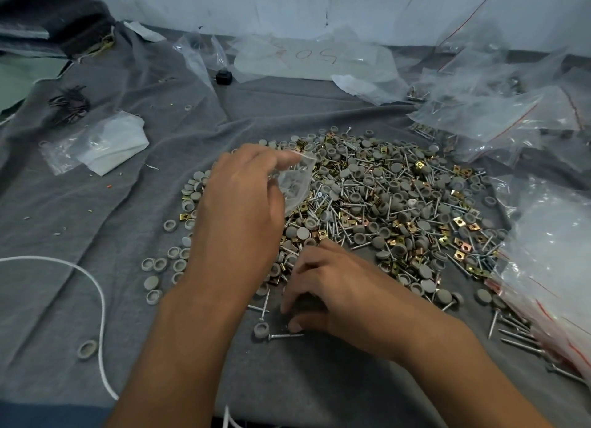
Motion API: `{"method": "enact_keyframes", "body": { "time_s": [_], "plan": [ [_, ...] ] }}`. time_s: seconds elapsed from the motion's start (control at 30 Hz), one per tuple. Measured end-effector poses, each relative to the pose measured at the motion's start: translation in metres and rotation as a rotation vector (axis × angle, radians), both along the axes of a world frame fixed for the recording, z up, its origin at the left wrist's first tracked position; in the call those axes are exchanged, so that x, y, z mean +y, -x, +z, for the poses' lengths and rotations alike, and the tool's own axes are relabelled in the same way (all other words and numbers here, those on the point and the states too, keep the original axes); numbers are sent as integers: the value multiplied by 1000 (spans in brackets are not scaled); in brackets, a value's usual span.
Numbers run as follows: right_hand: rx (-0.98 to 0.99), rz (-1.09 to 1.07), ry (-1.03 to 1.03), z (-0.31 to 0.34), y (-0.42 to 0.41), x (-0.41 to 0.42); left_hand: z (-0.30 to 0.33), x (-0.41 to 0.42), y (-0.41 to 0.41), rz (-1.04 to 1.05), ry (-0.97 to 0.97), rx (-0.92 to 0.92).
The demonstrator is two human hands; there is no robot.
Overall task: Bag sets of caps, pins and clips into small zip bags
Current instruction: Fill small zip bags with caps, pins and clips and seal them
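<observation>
Mid-set, by the look of it: the left hand (243, 200) is up at the centre of the frame, fingertips pinching a small clear zip bag (295, 181) that hangs just over the left edge of the heap, and there seem to be grey caps already inside it, though the plastic blurs them too much to count. Down at lower centre the right hand (329, 295) is curled over the cloth, fingers bent as if gathering something small; what it has, if anything, I cannot tell, since the palm hides it. Just beside its thumb lie one loose pin (286, 335) and one grey cap (261, 329), so my guess is a pin goes next. That calls for a fingertip pinch on a thin shaft lying flat on soft grey cloth (96, 223), then a feed point-first into a floppy bag mouth the left hand must hold open. Counts: two hands, one bag in hand. The main heap (399, 204) of grey caps, silver pins and brass clips fills centre right, far too many to count, easily hundreds. Filled zip bags with red strips (499, 117) pile up at the upper right, another stack (550, 267) at the right edge.
</observation>
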State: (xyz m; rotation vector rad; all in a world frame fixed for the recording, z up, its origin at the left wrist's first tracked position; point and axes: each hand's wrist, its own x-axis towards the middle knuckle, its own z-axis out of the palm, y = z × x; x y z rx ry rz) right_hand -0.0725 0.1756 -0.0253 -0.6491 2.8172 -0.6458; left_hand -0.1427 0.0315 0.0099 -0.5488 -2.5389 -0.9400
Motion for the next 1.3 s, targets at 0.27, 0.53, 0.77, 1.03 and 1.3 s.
{"method": "enact_keyframes", "body": {
  "time_s": [0.27,0.53,0.77,1.03,1.3],
  "plan": [
    [-69,-80,139,1,0,9,0,0,-1,-69,32,-32],
    [747,-476,519,19,10,22,-2,8,-5,-209,114,-105],
    [781,-497,401,19,12,32,-6,11,-4,-228,136,-110],
    [161,-880,158,13,-4,123,-6,12,-5,-237,130,-112],
    [55,-617,-84,-4,2,123,-8,16,-6,-242,161,-115]
  ]
}}
